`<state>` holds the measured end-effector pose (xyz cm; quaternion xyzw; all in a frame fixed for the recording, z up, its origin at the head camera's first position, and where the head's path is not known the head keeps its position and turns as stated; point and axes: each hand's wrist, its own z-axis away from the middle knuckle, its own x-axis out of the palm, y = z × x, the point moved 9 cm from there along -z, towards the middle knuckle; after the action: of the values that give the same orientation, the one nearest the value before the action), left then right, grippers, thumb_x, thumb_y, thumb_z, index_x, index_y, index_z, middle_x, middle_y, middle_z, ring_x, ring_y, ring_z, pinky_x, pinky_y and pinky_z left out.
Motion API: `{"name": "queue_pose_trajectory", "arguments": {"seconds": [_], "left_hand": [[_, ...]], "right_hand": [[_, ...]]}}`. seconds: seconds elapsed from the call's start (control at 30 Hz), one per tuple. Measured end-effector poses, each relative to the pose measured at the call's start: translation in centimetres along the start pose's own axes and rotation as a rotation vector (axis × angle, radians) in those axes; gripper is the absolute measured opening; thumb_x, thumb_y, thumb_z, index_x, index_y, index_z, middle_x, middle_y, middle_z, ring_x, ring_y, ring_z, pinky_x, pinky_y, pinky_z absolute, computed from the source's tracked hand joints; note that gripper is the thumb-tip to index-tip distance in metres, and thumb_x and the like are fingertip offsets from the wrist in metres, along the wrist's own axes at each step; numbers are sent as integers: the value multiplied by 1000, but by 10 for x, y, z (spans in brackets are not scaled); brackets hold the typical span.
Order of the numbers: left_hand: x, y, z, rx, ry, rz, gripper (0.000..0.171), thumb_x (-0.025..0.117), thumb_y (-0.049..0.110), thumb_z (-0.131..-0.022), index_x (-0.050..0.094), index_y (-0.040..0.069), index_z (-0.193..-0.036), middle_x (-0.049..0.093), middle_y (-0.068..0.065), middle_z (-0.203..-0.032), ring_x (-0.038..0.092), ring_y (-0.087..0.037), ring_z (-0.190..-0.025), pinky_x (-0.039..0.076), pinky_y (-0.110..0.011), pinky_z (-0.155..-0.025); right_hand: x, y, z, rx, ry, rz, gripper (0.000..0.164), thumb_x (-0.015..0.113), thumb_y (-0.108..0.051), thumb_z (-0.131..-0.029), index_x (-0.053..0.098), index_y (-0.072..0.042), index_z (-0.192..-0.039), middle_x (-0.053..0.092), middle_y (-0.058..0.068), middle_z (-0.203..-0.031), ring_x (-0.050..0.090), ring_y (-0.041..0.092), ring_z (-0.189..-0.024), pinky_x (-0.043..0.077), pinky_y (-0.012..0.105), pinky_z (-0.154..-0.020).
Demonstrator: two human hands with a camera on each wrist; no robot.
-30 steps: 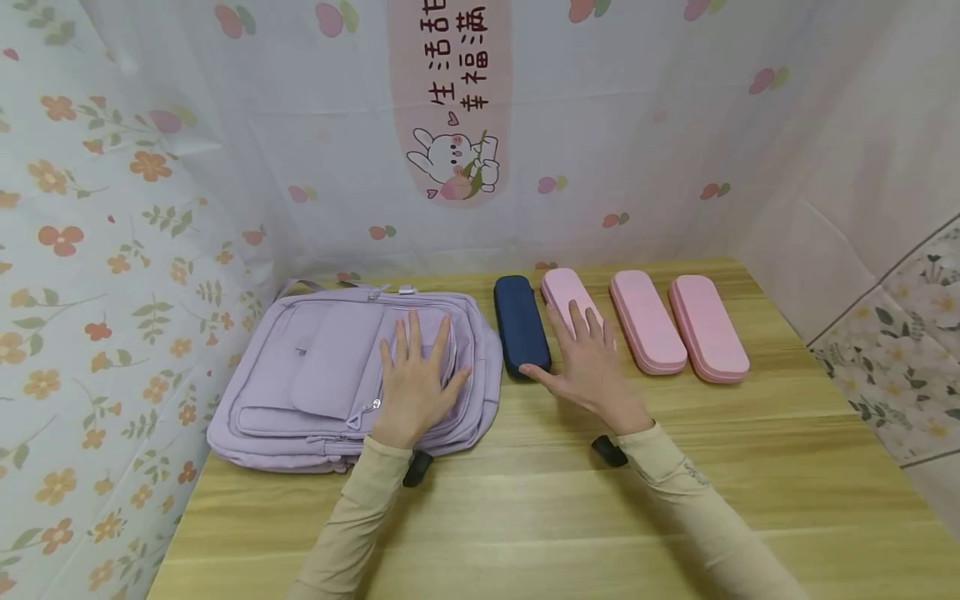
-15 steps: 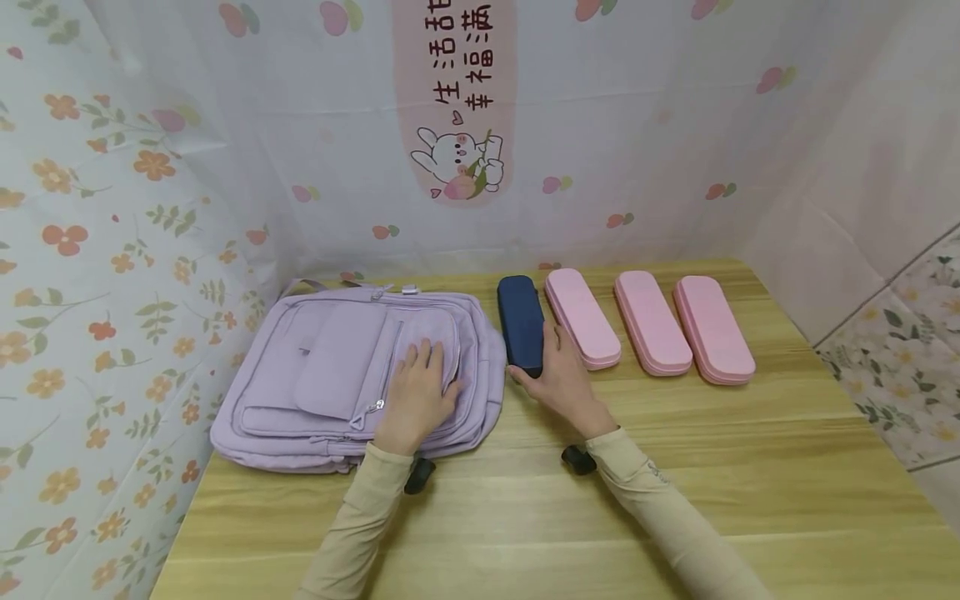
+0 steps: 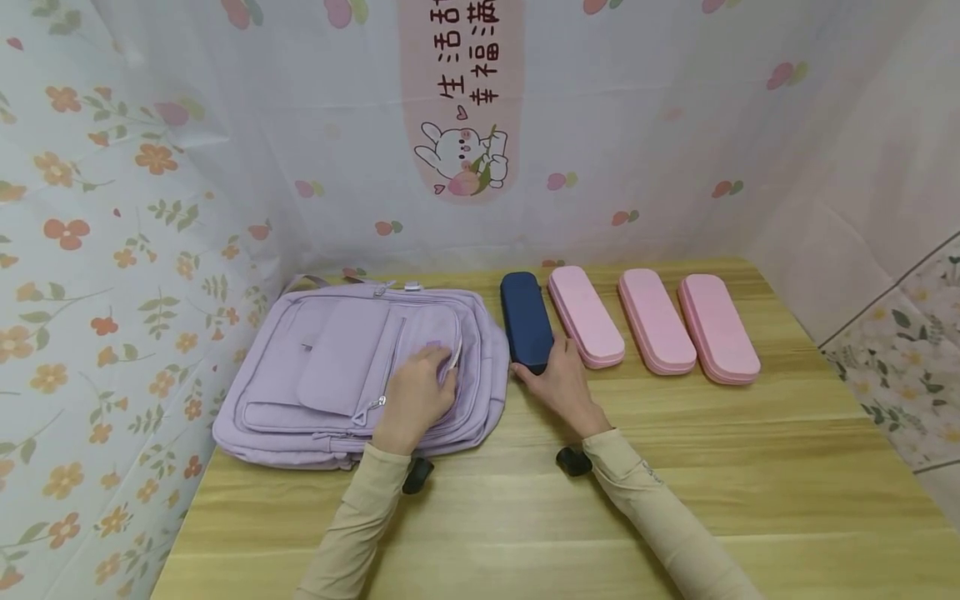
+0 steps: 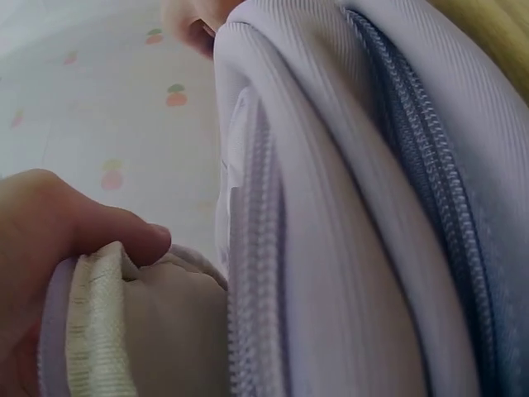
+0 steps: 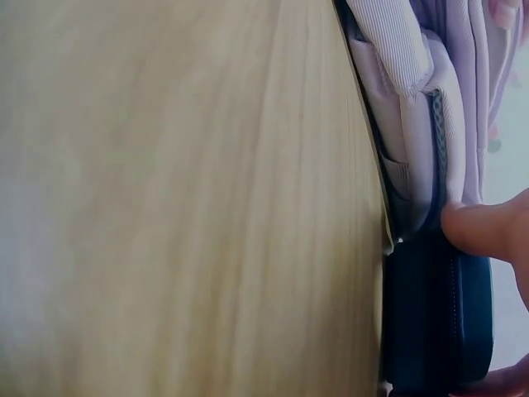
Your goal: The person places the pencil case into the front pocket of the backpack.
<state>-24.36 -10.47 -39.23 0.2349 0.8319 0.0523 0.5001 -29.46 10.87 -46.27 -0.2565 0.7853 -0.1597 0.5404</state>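
Note:
A lilac backpack (image 3: 322, 350) lies flat at the left of the table, its front pocket unzipped. My left hand (image 3: 415, 402) pinches the edge of that pocket; the left wrist view shows the thumb hooked over the pale-bound pocket edge (image 4: 101, 331), held away from the zipper teeth (image 4: 258, 273). Right beside the bag lies a navy zippered case (image 3: 527, 317), like a pencil case. My right hand (image 3: 562, 390) grips its near end, with the thumb (image 5: 488, 230) on one side and fingers on the other.
To the right of the navy case, several pink cases of the same shape lie in a row, the nearest pink case (image 3: 587, 318) close to my right fingers. A patterned curtain (image 3: 637, 125) hangs behind the wooden table (image 3: 600, 517).
My right hand has moved left from over the nearest pink case to the navy case and taken hold of it. My left hand has gone from spread over the bag to pinching the pocket edge.

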Motion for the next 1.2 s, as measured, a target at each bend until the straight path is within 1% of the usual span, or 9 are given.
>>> {"name": "queue_pose_trajectory", "arguments": {"seconds": [0.1,0.2,0.4,0.5,0.63,0.73,0.93,1.03,1.2], "left_hand": [[-5,-1,-1,-12,39,-3,23,71,15,-72,70,8,-94,68,-9,-91,65,-28,-81,53,-40,-70],[-10,-2,-1,-13,83,17,20,72,15,-72,71,7,-90,67,-8,-85,64,-28,-77,53,-40,-68],[-26,-1,-3,27,222,86,13,69,10,-71,70,5,-83,64,-6,-74,63,-26,-66,51,-39,-60],[-30,-2,-3,35,265,105,12,68,10,-72,71,5,-83,64,-7,-73,63,-23,-63,51,-37,-58],[-34,-5,-3,35,302,128,13,66,10,-73,71,3,-83,66,-8,-72,62,-21,-60,50,-34,-56],[-39,-8,-3,32,325,141,13,66,10,-73,71,4,-84,66,-8,-72,61,-20,-60,50,-34,-56],[-51,-12,-6,24,363,181,12,66,9,-74,72,3,-83,69,-9,-75,62,-19,-61,51,-32,-57],[-57,-16,-7,15,390,217,12,65,8,-75,72,2,-82,69,-10,-74,63,-20,-60,52,-30,-54],[-68,-22,-6,5,427,222,12,64,7,-76,72,1,-82,69,-11,-73,64,-19,-60,52,-29,-51]], "right_hand": [[2,4,0,49,-17,-13,87,77,-42,-69,40,14,-124,49,30,-104,53,38,-89,48,45,-77],[2,7,0,83,-12,-36,87,77,-44,-68,42,14,-122,49,29,-106,52,38,-94,47,46,-80],[-5,12,1,113,53,-116,82,79,-42,-66,46,12,-119,54,26,-105,53,36,-95,46,44,-81],[-9,14,1,108,83,-140,78,79,-41,-66,49,11,-116,57,24,-101,55,35,-91,46,44,-79],[-14,14,1,93,121,-162,75,78,-41,-68,51,10,-116,59,23,-99,57,34,-88,47,44,-78],[-16,15,0,92,133,-171,75,76,-41,-70,51,11,-117,60,24,-101,57,34,-89,47,44,-78],[-21,15,1,105,123,-178,77,73,-44,-72,48,11,-121,58,26,-108,56,36,-96,46,45,-83],[-25,13,1,103,120,-181,78,72,-45,-72,47,10,-123,57,26,-111,55,36,-100,45,46,-87],[-33,8,2,78,131,-200,79,73,-45,-71,47,9,-123,57,25,-112,55,35,-100,45,46,-87]]}}
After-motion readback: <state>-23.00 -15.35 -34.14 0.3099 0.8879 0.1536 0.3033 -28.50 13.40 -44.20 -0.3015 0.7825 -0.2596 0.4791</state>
